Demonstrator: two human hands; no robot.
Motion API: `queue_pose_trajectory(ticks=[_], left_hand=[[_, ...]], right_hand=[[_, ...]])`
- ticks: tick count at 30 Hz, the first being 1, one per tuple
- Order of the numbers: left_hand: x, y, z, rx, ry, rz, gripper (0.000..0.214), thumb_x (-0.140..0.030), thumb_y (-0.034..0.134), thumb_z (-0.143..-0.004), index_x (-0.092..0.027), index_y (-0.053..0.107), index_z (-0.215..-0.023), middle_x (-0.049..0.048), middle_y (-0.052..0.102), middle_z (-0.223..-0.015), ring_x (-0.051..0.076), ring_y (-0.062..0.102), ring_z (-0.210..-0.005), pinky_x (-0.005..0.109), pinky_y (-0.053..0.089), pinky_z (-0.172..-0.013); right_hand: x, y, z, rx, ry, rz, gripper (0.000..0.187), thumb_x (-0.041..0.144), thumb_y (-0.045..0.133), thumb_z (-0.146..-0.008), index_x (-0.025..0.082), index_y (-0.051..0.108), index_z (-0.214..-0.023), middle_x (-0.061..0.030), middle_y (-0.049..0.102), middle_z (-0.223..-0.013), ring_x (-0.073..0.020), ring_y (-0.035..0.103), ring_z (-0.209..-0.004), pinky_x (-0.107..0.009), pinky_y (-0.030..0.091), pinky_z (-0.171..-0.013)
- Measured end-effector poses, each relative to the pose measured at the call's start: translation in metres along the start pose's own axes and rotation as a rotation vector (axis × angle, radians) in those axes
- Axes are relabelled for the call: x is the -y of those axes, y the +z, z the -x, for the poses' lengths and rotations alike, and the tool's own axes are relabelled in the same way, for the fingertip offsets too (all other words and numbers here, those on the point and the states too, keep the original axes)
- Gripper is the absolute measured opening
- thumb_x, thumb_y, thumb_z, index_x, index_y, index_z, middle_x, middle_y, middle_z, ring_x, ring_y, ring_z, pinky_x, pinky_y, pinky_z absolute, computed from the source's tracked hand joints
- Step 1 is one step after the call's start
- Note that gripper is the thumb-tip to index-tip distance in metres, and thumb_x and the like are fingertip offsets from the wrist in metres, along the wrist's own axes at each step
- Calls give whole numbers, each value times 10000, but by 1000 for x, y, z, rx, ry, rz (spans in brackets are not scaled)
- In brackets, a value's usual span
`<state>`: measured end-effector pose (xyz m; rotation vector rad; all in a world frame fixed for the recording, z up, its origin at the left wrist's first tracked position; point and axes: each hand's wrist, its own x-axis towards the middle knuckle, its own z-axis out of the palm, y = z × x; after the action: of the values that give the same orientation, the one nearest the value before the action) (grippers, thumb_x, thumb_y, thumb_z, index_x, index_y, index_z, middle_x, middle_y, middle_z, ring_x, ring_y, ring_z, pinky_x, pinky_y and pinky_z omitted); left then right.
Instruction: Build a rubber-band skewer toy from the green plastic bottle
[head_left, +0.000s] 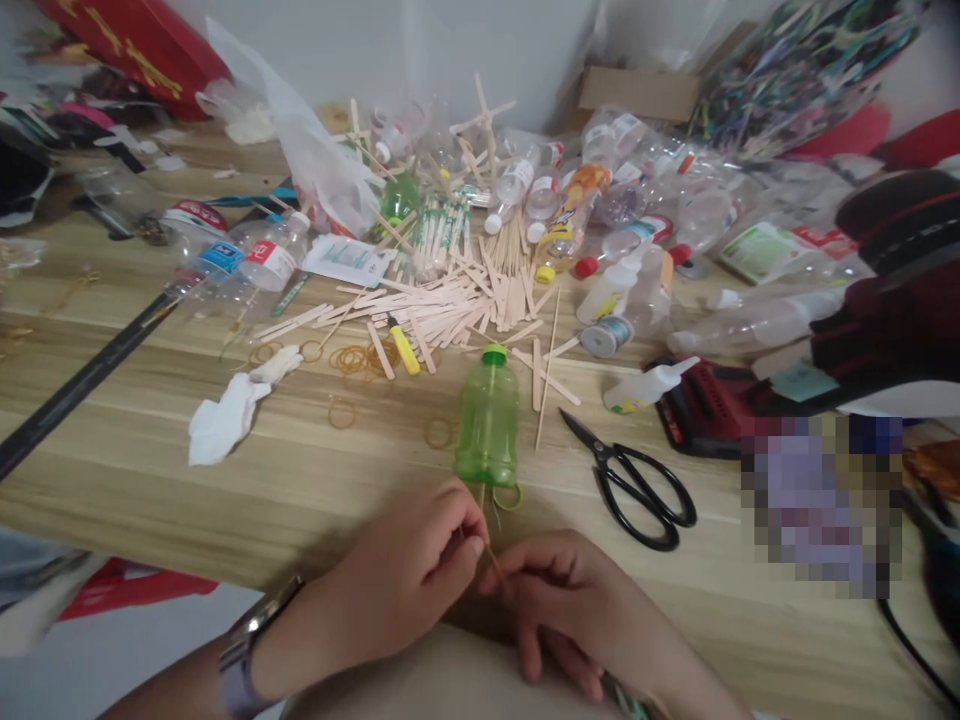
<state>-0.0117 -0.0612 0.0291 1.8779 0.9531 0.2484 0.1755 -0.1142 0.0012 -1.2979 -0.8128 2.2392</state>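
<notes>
A green plastic bottle [486, 420] lies on the table with its cap pointing away from me. A thin wooden stick [481, 494] shows through the bottle and comes out of its near end. My left hand [420, 565] is closed in a pinch around the near end of that stick. Between my hands a rubber band [495, 563] is stretched, and my right hand [559, 595] pinches its near end with the other fingers curled below. A small green ring [508, 497] rests just behind the bottle's near end. Black-handled scissors [637, 485] lie right of my right hand.
Loose rubber bands [360, 358], a yellow cutter [405, 348] and many craft sticks [442, 310] lie beyond the bottle. White glue bottles [645, 388] and a red power tool [705, 410] are to the right. Clear plastic bottles crowd the back. Crumpled white tissue [225, 420] lies left.
</notes>
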Motion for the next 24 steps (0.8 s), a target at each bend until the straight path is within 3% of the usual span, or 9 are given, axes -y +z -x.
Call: queue_pose_trajectory(ticks=[3,7,10,15,18,21,24], left_hand=[[9,12,2,20,-26,-74,153,-184,398,-920,-204,539,-864,17,613,-859,178,559,-818,306,404,-734],[20,18,4,-157,-162,-46,189,-275,380,-947,-208,555,-973,42,638,-912,208,581,-856,344,417,-765],[22,18,6,-137,-228,137,204,-321,395,-934,-219,560,-995,25,635,-860,195,596,-800,328,439,-729],[21,17,2,-32,-300,386,206,-377,444,-893,-214,543,-971,-8,602,-757,170,569,-692,293,441,-646],[21,17,-2,-34,-290,445,198,-377,458,-884,-214,537,-966,-18,584,-749,159,549,-691,281,436,-645],[20,16,-2,-87,-251,397,187,-367,459,-893,-219,553,-958,-5,606,-797,170,562,-738,292,444,-673],[18,17,0,-145,-171,301,152,-310,458,-910,-232,572,-974,9,660,-912,174,596,-802,305,456,-723]], right_hand=[[2,0,-2,-31,57,76,205,349,682,-736,144,688,-751,34,629,-461,-8,331,-236,-133,150,-243],[-1,0,-4,-302,-11,-71,462,505,781,-639,136,709,-907,-29,729,-646,-15,419,-251,-130,191,-246],[-6,2,-7,-416,-53,-147,572,577,808,-582,140,714,-939,-68,757,-782,-21,469,-264,-132,260,-254],[-6,7,-13,-355,-69,-123,558,611,782,-616,134,732,-900,-80,753,-809,-35,511,-287,-134,328,-266],[-3,8,-15,-325,-94,-134,531,615,765,-641,130,731,-854,-72,746,-765,-37,509,-291,-132,333,-268],[2,10,-16,-326,-106,-177,515,609,768,-645,125,710,-810,-29,690,-569,-37,470,-279,-124,328,-271],[5,12,-21,-316,-85,-264,497,601,788,-625,133,672,-747,46,524,-341,-35,394,-252,-108,283,-262]])
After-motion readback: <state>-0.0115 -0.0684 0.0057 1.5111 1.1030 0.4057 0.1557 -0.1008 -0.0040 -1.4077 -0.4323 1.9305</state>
